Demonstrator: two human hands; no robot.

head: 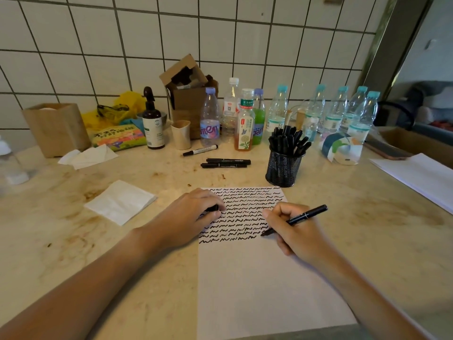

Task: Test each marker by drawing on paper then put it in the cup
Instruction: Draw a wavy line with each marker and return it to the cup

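Note:
A white sheet of paper (257, 285) lies in front of me, its upper part filled with rows of black squiggles. My right hand (294, 229) grips a black marker (307, 215), its tip touching the paper at the end of a squiggle row. My left hand (193, 214) rests on the paper's left edge and holds a small black marker cap (212, 208). A black mesh cup (283, 168) behind the paper holds several black markers. Two black markers (226, 163) and a white-bodied marker (200, 150) lie on the table further back.
A folded tissue (120, 201) lies left of the paper, a crumpled one (88, 155) further back. Several bottles (245, 119), a paper cup (181, 134), a wooden box (57, 128) and a cardboard box (188, 94) line the tiled wall. More paper (416, 177) lies at right.

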